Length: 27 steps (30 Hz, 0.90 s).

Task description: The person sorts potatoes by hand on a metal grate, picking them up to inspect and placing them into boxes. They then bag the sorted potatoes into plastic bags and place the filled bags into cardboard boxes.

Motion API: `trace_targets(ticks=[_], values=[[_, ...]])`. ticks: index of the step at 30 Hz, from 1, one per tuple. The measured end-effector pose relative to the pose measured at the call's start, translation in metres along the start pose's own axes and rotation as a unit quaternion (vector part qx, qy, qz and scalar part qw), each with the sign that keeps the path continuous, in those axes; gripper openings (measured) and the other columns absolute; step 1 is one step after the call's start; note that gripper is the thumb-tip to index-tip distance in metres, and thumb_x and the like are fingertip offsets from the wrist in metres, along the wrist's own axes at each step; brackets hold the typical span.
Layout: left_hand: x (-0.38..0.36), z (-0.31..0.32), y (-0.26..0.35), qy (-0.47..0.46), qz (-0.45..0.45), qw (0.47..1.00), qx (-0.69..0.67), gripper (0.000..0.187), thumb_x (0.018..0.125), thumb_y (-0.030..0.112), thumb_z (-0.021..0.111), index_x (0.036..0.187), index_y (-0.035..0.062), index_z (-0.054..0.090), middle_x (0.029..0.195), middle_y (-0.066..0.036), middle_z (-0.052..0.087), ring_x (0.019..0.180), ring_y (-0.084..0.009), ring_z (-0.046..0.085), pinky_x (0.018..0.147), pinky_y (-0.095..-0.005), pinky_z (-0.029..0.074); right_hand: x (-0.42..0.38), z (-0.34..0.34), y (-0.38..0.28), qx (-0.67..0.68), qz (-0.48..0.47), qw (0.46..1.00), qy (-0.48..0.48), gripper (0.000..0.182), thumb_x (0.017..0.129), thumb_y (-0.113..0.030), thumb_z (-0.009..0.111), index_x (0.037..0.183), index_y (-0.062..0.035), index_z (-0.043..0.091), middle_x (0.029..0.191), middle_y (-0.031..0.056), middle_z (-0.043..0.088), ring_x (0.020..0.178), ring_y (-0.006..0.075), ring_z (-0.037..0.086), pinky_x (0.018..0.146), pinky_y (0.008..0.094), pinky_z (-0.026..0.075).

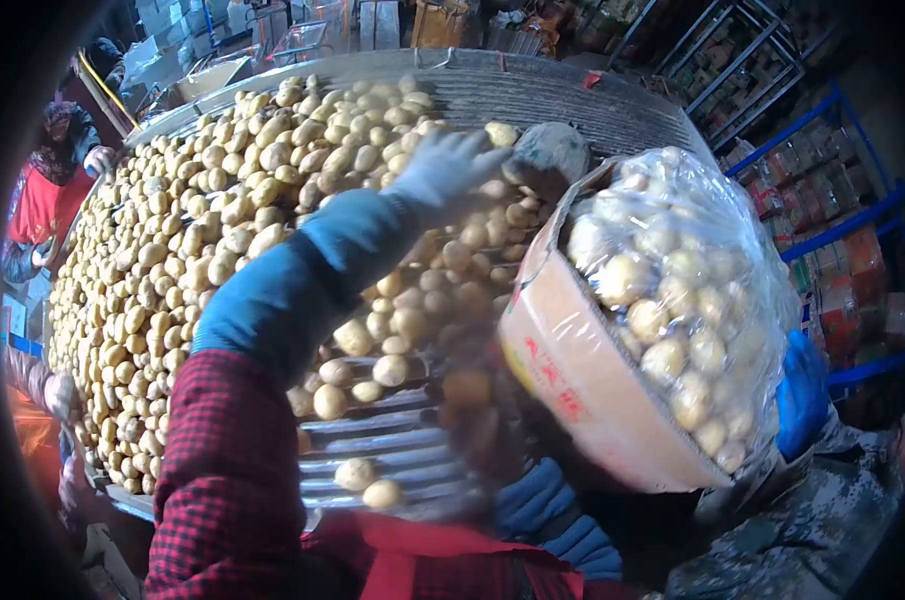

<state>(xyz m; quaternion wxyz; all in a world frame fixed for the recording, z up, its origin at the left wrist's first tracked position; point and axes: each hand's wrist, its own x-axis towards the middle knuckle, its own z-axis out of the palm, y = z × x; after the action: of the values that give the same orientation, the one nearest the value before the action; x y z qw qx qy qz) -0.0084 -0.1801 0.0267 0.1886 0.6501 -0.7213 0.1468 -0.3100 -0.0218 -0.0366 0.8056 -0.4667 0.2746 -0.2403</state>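
My left hand (445, 172), in a pale glove, reaches across the far part of the potato heap. Its fingers look stretched out with nothing clearly in them, though motion blurs them. Potatoes (263, 160) cover much of the slatted table (373, 440) beneath my arm. Beyond my fingertips is a grey rounded thing (553, 152) whose kind I cannot make out. At the lower middle, a blue sleeve (558, 515) shows my right arm; the hand itself is hidden or lost in a dark blur. A tilted cardboard box (583, 390) of potatoes under clear plastic film (688, 270) stands to the right.
A co-worker in a camouflage sleeve (803, 530) has a blue glove (803, 395) against the box's right side. Other people stand along the left edge, one in a red apron (48, 205). Blue metal racks (863, 215) with stacked goods rise at the right.
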Motion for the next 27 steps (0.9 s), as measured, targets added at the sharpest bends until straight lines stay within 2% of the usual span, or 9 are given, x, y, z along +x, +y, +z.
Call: trace_targets(ticks=[6, 8, 14, 15, 17, 21, 22, 24, 27], values=[[0.106, 0.094, 0.034, -0.146, 0.006, 0.983, 0.113, 0.065, 0.099, 0.043, 0.056, 0.159, 0.0418, 0.031, 0.164, -0.020, 0.024, 0.139, -0.0447, 0.044, 0.107, -0.0679, 0.040, 0.000, -0.025, -0.013, 0.125, 0.069, 0.989, 0.042, 0.029, 0.104, -0.024, 0.058, 0.122, -0.0020, 0.064, 0.104, 0.0103, 0.067, 0.085, 0.0158, 0.063, 0.062, 0.0250, 0.052], [0.117, 0.084, 0.042, -0.217, -0.049, 0.975, 0.006, 0.076, 0.092, 0.028, 0.067, 0.160, 0.0341, 0.033, 0.165, -0.019, 0.025, 0.141, -0.0486, 0.043, 0.101, -0.0591, 0.049, -0.001, -0.027, -0.013, 0.160, 0.093, 0.981, 0.054, 0.030, 0.104, -0.024, 0.058, 0.123, -0.0019, 0.063, 0.106, 0.0106, 0.067, 0.086, 0.0162, 0.063, 0.062, 0.0245, 0.053], [0.096, 0.081, 0.014, -0.046, -0.145, 0.978, -0.144, 0.071, 0.091, 0.023, 0.067, 0.156, 0.0251, 0.038, 0.150, -0.022, 0.049, 0.127, -0.0416, 0.060, 0.097, -0.0501, 0.054, 0.001, -0.027, -0.014, 0.198, 0.137, 0.969, 0.060, 0.035, 0.103, -0.025, 0.060, 0.129, -0.0017, 0.060, 0.110, 0.0116, 0.067, 0.089, 0.0174, 0.064, 0.061, 0.0230, 0.053], [0.096, 0.084, -0.003, 0.077, -0.167, 0.968, -0.174, 0.060, 0.091, 0.018, 0.066, 0.148, 0.0196, 0.048, 0.131, -0.022, 0.064, 0.117, -0.0393, 0.066, 0.097, -0.0465, 0.054, 0.001, -0.027, -0.013, 0.201, 0.144, 0.967, 0.060, 0.036, 0.103, -0.025, 0.060, 0.130, -0.0016, 0.060, 0.111, 0.0117, 0.067, 0.090, 0.0176, 0.065, 0.060, 0.0228, 0.053], [0.087, 0.097, -0.056, 0.204, -0.247, 0.898, -0.302, 0.035, 0.092, 0.023, 0.068, 0.126, 0.0134, 0.068, 0.109, -0.023, 0.073, 0.108, -0.0417, 0.069, 0.095, -0.0472, 0.054, 0.000, -0.024, -0.009, 0.204, 0.151, 0.965, 0.058, 0.038, 0.103, -0.025, 0.061, 0.132, -0.0016, 0.059, 0.113, 0.0120, 0.067, 0.091, 0.0180, 0.065, 0.060, 0.0223, 0.054], [0.054, 0.065, -0.146, 0.269, -0.444, 0.739, -0.429, 0.047, 0.098, 0.043, 0.063, 0.121, 0.0018, 0.069, 0.104, -0.021, 0.075, 0.098, -0.0316, 0.072, 0.089, -0.0405, 0.056, -0.005, -0.016, -0.006, 0.234, 0.175, 0.955, 0.057, 0.042, 0.102, -0.026, 0.062, 0.135, -0.0014, 0.057, 0.115, 0.0126, 0.067, 0.093, 0.0188, 0.066, 0.059, 0.0213, 0.054], [0.039, 0.086, -0.189, 0.287, -0.330, 0.662, -0.609, 0.055, 0.098, 0.046, 0.064, 0.131, 0.0026, 0.063, 0.103, -0.020, 0.075, 0.096, -0.0279, 0.072, 0.087, -0.0391, 0.057, -0.005, -0.015, -0.005, 0.254, 0.185, 0.947, 0.060, 0.043, 0.102, -0.026, 0.062, 0.136, -0.0014, 0.056, 0.116, 0.0128, 0.067, 0.093, 0.0190, 0.066, 0.059, 0.0210, 0.054], [0.019, 0.045, -0.190, 0.255, -0.392, 0.702, -0.537, 0.070, 0.096, 0.054, 0.064, 0.143, 0.0029, 0.052, 0.114, -0.023, 0.073, 0.106, -0.0301, 0.071, 0.093, -0.0407, 0.055, -0.004, -0.015, -0.007, 0.314, 0.194, 0.928, 0.056, 0.046, 0.102, -0.027, 0.063, 0.139, -0.0015, 0.055, 0.117, 0.0130, 0.067, 0.094, 0.0191, 0.066, 0.059, 0.0209, 0.055], [-0.056, 0.039, -0.213, 0.153, -0.325, 0.927, -0.111, 0.092, 0.088, 0.069, 0.063, 0.157, 0.0115, 0.039, 0.139, -0.025, 0.062, 0.129, -0.0409, 0.060, 0.108, -0.0448, 0.046, -0.002, -0.013, -0.011, 0.424, 0.202, 0.883, 0.031, 0.051, 0.102, -0.030, 0.063, 0.143, -0.0022, 0.051, 0.119, 0.0132, 0.067, 0.095, 0.0186, 0.067, 0.061, 0.0211, 0.055]])
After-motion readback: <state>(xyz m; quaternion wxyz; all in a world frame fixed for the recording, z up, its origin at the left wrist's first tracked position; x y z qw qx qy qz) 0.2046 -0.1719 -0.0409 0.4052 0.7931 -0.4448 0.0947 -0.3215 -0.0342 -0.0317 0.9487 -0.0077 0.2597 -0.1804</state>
